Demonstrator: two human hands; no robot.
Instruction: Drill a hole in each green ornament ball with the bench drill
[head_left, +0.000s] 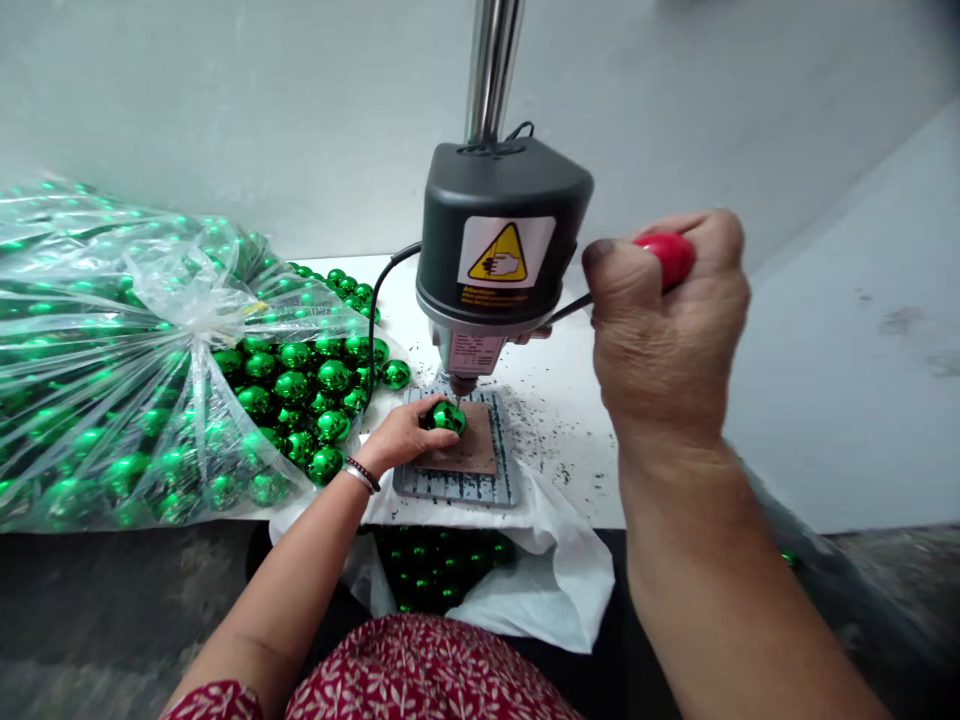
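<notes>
Under the head of a black drill press [502, 200], my left hand [409, 432] grips a shiny green ball [448, 418] between thumb and fingers. The ball rests over a brown board [476, 450] on the grey slotted base plate [457, 488], close beneath the chuck [463, 384]. A thin bit appears to reach down to the ball's right side; its tip is too small to make out. Up at the right, my right hand [667, 330] is wrapped round the red knob [667, 258] of the press lever.
A large clear plastic bag [187, 330] of green balls covers the table's left side. Dark shavings lie over the white table [577, 430]. Below the table's front edge, more green balls [442, 565] sit by a white sheet [562, 580]. A black cable [375, 320] hangs left of the press.
</notes>
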